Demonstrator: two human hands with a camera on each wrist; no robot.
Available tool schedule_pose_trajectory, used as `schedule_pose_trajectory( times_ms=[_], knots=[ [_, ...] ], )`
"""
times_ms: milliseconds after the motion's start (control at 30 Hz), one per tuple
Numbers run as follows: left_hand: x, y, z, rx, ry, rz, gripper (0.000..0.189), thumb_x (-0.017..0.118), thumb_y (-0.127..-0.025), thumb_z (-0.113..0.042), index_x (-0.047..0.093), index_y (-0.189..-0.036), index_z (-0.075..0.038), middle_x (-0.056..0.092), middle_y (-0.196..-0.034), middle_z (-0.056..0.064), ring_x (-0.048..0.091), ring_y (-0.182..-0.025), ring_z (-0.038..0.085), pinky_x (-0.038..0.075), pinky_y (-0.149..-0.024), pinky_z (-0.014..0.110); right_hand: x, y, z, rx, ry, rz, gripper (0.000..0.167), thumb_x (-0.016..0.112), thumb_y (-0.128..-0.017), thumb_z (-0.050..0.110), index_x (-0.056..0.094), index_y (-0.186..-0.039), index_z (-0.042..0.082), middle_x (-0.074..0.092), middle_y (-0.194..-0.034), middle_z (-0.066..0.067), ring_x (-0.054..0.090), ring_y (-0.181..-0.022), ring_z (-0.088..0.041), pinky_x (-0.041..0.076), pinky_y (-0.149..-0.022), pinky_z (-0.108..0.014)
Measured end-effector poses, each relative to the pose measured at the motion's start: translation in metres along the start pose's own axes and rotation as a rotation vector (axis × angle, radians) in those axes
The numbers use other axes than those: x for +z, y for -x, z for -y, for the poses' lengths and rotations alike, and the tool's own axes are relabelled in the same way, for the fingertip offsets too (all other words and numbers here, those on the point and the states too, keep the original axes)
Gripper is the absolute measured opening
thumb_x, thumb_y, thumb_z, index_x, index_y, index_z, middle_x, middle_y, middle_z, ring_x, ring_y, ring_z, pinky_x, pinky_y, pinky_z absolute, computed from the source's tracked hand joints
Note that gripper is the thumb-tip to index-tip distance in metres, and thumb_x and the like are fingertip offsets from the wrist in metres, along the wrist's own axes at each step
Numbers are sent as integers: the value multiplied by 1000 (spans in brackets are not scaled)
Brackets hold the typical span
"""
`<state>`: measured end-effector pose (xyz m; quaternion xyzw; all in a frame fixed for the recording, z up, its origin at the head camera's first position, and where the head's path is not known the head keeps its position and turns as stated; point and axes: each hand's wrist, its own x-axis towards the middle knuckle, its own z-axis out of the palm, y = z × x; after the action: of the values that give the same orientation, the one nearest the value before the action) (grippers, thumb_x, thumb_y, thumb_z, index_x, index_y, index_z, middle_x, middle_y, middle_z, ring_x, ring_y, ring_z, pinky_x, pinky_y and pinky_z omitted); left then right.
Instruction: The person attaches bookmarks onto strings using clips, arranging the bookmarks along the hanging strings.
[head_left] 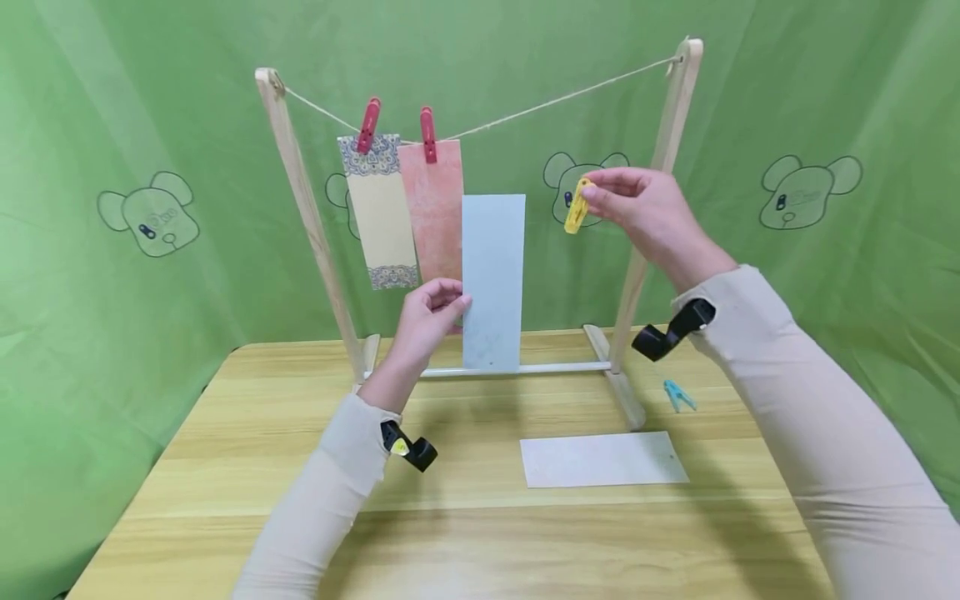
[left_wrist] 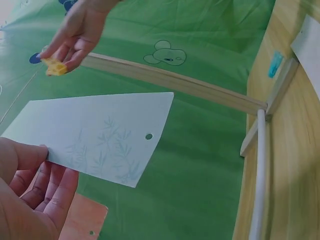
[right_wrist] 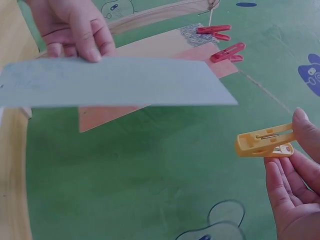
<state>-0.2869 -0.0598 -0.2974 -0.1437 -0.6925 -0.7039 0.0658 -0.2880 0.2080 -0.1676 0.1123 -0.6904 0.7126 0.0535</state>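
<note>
In the head view my left hand (head_left: 435,315) pinches the left edge of a pale blue paper card (head_left: 493,275), held upright below the string (head_left: 555,102). Faint bamboo leaves and a punched hole show near its lower end in the left wrist view. To the right, my right hand (head_left: 637,208) holds a yellow clothespin (right_wrist: 265,142) between thumb and fingers, its jaws facing away from the palm. Two cards hang from the string by red clothespins (head_left: 428,133): a cream one (head_left: 382,221) with patterned ends and a coral one (head_left: 435,208), partly behind the left hand.
Wooden posts (head_left: 678,108) carry the string, joined low down by a white rod (head_left: 566,367). On the table (head_left: 285,467) lie another pale card (head_left: 603,460) and a blue clothespin (head_left: 678,395), near the right foot of the stand. A green curtain (head_left: 480,50) hangs behind.
</note>
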Motion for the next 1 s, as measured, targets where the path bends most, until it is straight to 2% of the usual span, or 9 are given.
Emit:
schedule_pose_trajectory(
  times_ms=[300, 400, 567, 700, 867, 1000],
  knots=[
    [7, -9, -12, 44, -16, 5, 17, 63, -89, -4, 60, -104, 2, 60, -85, 1, 56, -73, 10, 55, -60, 23, 21, -19, 38, 18, -173, 14, 35, 80, -71, 4, 66, -103, 2, 66, -98, -8, 63, -87, -15, 53, -80, -20],
    [10, -13, -16, 51, -7, -7, 16, 63, -89, -4, 60, -104, 2, 60, -84, 0, 55, -73, 9, 55, -60, 24, 28, -24, 48, 6, -142, 7, 35, 79, -71, 4, 66, -104, 4, 65, -101, -8, 62, -89, -16, 53, -80, -20],
    [13, -19, -20, 26, 7, -26, 16, 64, -88, -5, 61, -104, 1, 59, -81, -3, 55, -71, 8, 55, -60, 24, 41, -32, 63, -6, -40, 1, 41, 81, -71, 10, 66, -109, 5, 65, -106, -7, 62, -94, -16, 51, -84, -19],
    [13, -23, -20, 29, 5, -37, 16, 63, -88, -4, 61, -104, 2, 59, -81, -2, 55, -71, 8, 55, -61, 25, 51, -38, 72, -27, 16, -5, 37, 80, -73, 11, 67, -108, 7, 65, -107, -6, 61, -96, -15, 50, -87, -19],
    [14, -25, -21, 26, 1, -40, 17, 63, -89, -4, 61, -105, 2, 60, -82, -2, 55, -72, 8, 54, -61, 23, 63, -46, 80, -38, 3, -28, 33, 76, -77, 8, 67, -108, 7, 65, -110, -6, 60, -98, -15, 49, -87, -18],
    [14, -28, -21, 26, 13, -50, 17, 63, -89, -3, 61, -105, 2, 59, -82, -2, 54, -71, 8, 54, -61, 22, 71, -53, 85, -52, -12, -40, 30, 75, -78, 6, 68, -107, 7, 65, -106, -4, 60, -94, -13, 49, -87, -17]
  ],
)
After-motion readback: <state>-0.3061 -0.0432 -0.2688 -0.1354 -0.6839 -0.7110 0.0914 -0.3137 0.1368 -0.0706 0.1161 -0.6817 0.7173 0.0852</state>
